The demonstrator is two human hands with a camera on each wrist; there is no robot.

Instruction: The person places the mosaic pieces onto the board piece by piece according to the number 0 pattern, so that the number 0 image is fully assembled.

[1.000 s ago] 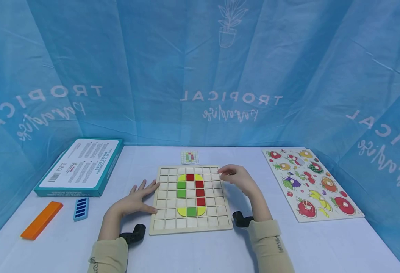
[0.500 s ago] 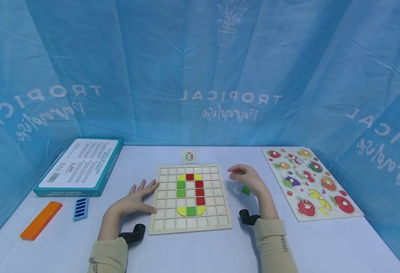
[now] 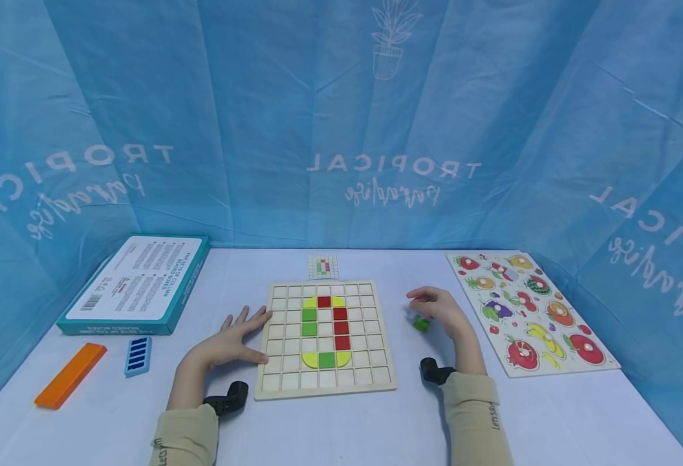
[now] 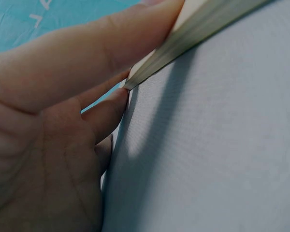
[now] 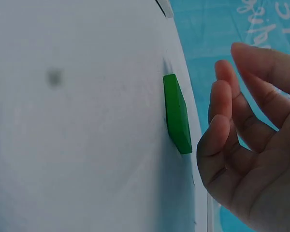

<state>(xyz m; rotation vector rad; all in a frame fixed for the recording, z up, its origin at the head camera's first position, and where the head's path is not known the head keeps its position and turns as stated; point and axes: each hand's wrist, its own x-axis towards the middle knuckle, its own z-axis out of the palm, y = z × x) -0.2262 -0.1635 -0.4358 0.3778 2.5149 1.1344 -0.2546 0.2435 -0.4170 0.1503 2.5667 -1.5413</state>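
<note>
Rightward off the board (image 3: pixel 325 336) went the right hand (image 3: pixel 443 310), which a second before had hovered over the grid's upper right corner and now hung above a green tile (image 3: pixel 421 323) lying flat on the tabletop (image 3: pixel 376 427), between the board and the fruit puzzle (image 3: pixel 528 310). In the right wrist view the tile (image 5: pixel 177 113) lay alone on the white surface, the fingers (image 5: pixel 232 130) loosely curled just beside it and apart from it, grasping nothing, so the tile looked set down rather than held. The left hand (image 3: pixel 233 340) had not shifted: fingers spread and straight, it pressed against the board's left edge, its fingertips (image 4: pixel 111 104) touching the wooden rim, seemingly to keep the board from sliding. On the grid, red, green and yellow tiles filled a closed loop with one green gap apparent on the left column. A small pattern card (image 3: pixel 323 266) lay just behind the board, likely as a guide. Well to the left sat a teal box (image 3: pixel 138 285), a blue rack (image 3: pixel 138 356) and an orange bar (image 3: pixel 70 375).
</note>
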